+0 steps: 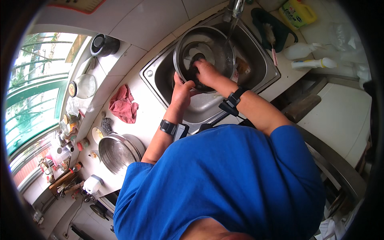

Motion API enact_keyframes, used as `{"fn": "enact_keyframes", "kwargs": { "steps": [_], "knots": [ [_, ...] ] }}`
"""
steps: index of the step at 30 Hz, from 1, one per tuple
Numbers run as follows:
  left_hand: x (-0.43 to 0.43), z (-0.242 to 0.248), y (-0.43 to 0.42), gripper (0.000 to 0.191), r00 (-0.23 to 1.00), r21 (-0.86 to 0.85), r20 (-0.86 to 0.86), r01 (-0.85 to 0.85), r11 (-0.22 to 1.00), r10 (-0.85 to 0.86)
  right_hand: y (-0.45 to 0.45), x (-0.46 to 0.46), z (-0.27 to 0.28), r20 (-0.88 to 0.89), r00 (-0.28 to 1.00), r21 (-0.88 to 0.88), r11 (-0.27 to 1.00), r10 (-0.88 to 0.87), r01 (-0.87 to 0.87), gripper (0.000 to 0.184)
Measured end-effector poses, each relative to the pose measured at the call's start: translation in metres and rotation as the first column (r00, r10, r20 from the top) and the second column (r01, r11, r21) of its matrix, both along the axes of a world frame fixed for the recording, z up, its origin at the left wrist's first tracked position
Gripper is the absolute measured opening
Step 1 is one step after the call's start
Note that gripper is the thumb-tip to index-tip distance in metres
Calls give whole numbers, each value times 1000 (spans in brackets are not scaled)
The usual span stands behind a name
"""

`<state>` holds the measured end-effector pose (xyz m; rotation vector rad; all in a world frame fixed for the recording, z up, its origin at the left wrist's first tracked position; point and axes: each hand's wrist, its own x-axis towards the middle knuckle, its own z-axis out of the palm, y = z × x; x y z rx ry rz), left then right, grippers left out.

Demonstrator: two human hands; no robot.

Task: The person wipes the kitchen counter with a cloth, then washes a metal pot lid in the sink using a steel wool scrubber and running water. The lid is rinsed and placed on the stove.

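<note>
A round stainless steel pot [179, 64] is tilted over the double-bowl metal sink [264, 67], with water running from the faucet [238, 9] at its far right side. My left hand [182, 91] grips the pot's near left rim, thumb over the edge. Inside the pot, my right hand [207, 72] is closed on a dark scrubbing pad [198, 57], pressed against the inner wall. Part of the pad is hidden by my fingers. Something brownish lies in the sink bowl to the right of the pot.
Left of the sink lie a red cloth [123, 104], a dark steel-wool scrubber [106, 124] and stacked steel pots [118, 153]. Jars, including a glass jar [85, 86], line the windowsill. At right are a green dustpan [261, 27], a brush, a yellow detergent bottle [297, 15] and spray bottles [300, 51].
</note>
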<state>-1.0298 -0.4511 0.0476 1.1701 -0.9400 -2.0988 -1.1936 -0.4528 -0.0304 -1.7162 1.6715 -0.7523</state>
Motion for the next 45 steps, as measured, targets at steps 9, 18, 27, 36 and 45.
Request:
{"fn": "enact_keyframes", "kwargs": {
  "steps": [9, 18, 27, 36, 45],
  "knots": [
    [-7, -13, 17, 69, 998, 95, -42, 39, 995, -35, 8, 1, -11, -54, 997, 55, 998, 47, -44, 41],
    [-4, -7, 31, 69, 995, 133, -76, 80, 988, -70, -26, -65, -31, -346, 933, -160, 986, -103, 49, 21],
    [-6, -5, 21, 68, 999, 145, -51, -6, 989, 13, 45, -76, -30, -602, 790, 285, 955, 116, 77, 23],
    [-8, -6, 29, 61, 1000, 74, 26, -17, 997, 15, 30, -14, 10, 489, 872, 540, 778, 19, -320, 28],
    [-14, 21, 16, 90, 960, -237, 274, 120, 964, -52, -5, -20, 79, 898, 130, 439, 878, -421, -189, 24]
  ]
}}
